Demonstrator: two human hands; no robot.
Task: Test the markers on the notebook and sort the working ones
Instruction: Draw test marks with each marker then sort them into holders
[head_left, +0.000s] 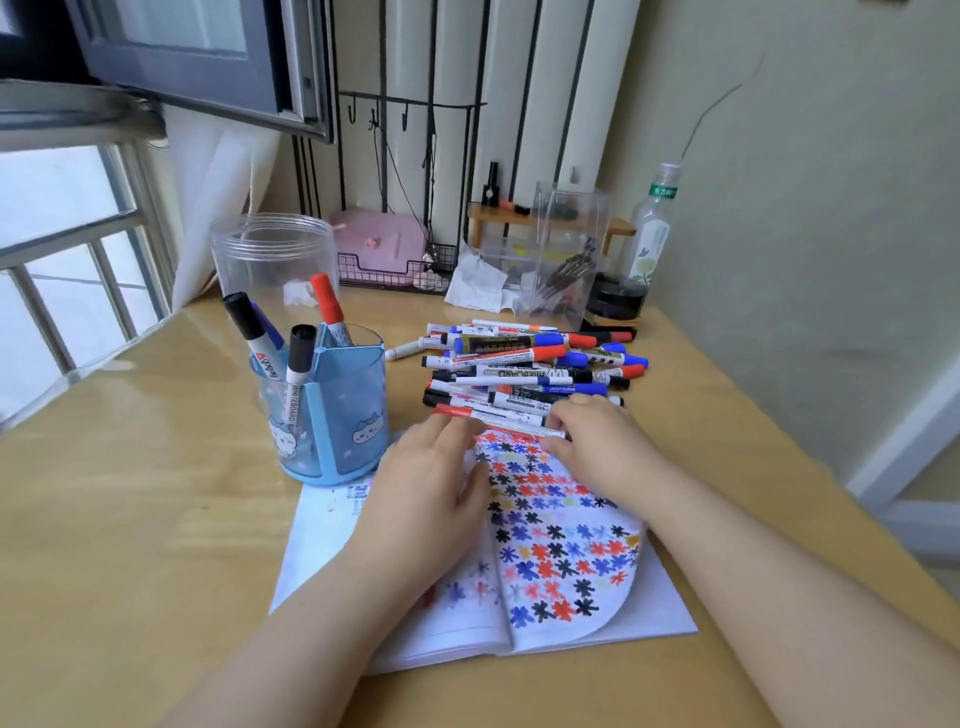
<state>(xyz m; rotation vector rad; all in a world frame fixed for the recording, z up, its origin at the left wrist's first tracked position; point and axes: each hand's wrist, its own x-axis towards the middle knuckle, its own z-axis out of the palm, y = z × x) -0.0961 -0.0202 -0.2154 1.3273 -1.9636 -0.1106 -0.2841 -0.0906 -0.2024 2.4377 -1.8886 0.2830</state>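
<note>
Your notebook (519, 587) lies open in front of you, thick with test marks. A big marker pile (530, 366) waits beyond it, and only four stand in the blue holder (332, 415) at left. Both hands reach forward: your right hand (597, 441) pinches a red-capped marker (498, 418), and your left hand (431, 478) holds its cap end.

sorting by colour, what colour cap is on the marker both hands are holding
Red: the marker has a red cap at its left end, seen in the head view.

Two bare, sleeveless forearms (322, 623).
</note>
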